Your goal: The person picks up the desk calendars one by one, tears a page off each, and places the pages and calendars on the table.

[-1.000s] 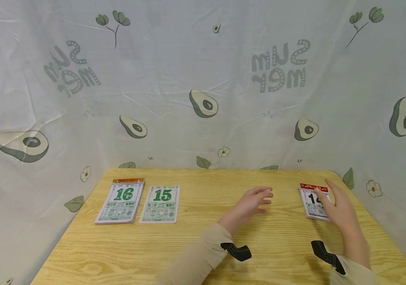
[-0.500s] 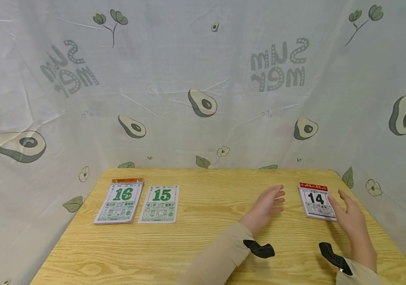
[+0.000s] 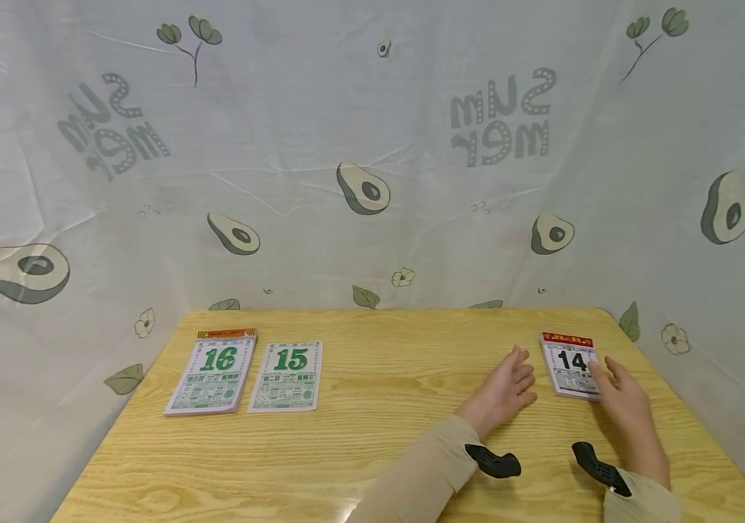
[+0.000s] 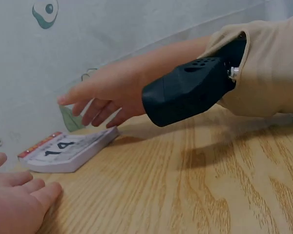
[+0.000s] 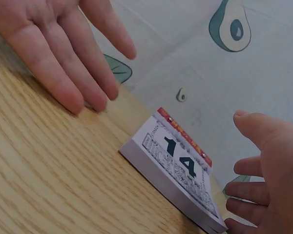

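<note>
Our left hand [image 3: 503,391] is nearer now, so with our right hand [image 3: 626,405] we flank the 14 calendar [image 3: 567,363], fingers relaxed, holding nothing.

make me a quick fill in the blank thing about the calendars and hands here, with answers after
The pad nearest the right hand shows the large number ____.
The thin sheet just right of the 16 pad shows the large number ____.
The big numeral on the 16 pad is printed in the colour ____.
The left hand is holding ____.

Missing words: 14; 15; green; nothing.
</note>
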Tool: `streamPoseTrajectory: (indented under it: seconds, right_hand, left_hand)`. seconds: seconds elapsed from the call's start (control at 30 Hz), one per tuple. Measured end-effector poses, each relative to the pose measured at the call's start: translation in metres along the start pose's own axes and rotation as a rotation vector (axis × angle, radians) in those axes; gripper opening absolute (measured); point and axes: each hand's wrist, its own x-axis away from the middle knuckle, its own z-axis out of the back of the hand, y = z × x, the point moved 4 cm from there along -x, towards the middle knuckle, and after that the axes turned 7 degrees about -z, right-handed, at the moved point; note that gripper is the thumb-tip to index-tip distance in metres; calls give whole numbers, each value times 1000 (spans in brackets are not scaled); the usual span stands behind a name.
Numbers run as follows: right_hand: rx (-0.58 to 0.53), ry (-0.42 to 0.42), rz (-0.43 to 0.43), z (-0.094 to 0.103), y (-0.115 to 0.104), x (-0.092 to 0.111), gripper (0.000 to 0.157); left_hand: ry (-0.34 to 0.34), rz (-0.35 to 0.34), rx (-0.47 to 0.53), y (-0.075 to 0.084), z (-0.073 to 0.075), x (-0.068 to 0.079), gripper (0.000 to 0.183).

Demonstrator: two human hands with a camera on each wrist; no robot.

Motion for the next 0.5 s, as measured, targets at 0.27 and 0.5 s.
streamPoseTrajectory:
  seconds: [0.27,0.5]
  right_hand:
    - [8,22,-28,-3,4,-2,78]
    - [6,32,-29,-1,2,0,78]
  left_hand:
    - [-75,66,60,-16,-7,-4,79]
    - [-71,77,57,-19,-12,-4,77]
